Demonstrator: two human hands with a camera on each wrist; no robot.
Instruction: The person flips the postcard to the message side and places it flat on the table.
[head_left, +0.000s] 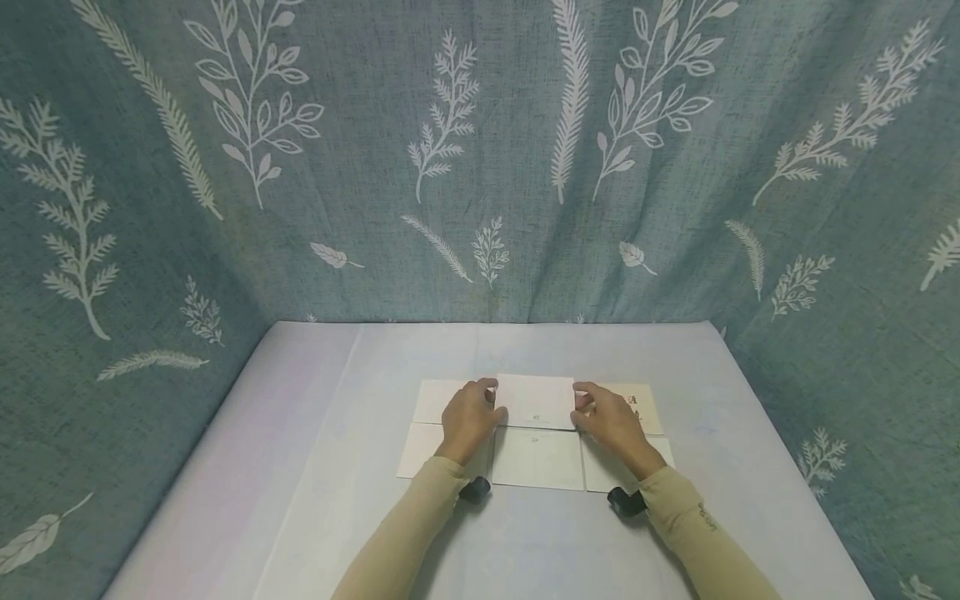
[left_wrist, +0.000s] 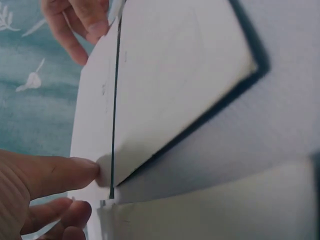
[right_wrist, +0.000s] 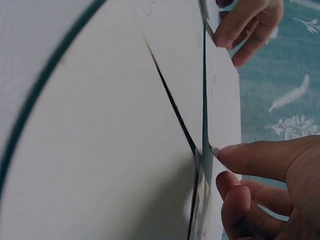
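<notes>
In the head view, several pale thin books lie edge to edge in two rows. My left hand [head_left: 468, 421] holds the left edge of the white back-middle book [head_left: 535, 402] between thumb and fingers. At its right edge, my right hand [head_left: 613, 423] does the same. Right in front is a cream front-middle book [head_left: 537, 460], and a narrow dark gap between the two shows in the left wrist view. Small print marks the held book near its front edge. My thumb [right_wrist: 245, 157] meets its corner in the right wrist view.
Both forearms partly cover the front-left book [head_left: 420, 450] and front-right book [head_left: 600, 462]. A white book [head_left: 435, 402] lies back left, a yellowish book [head_left: 641, 404] with dark characters back right. Behind the white table [head_left: 337, 517] hangs a green leaf-patterned curtain [head_left: 360, 167].
</notes>
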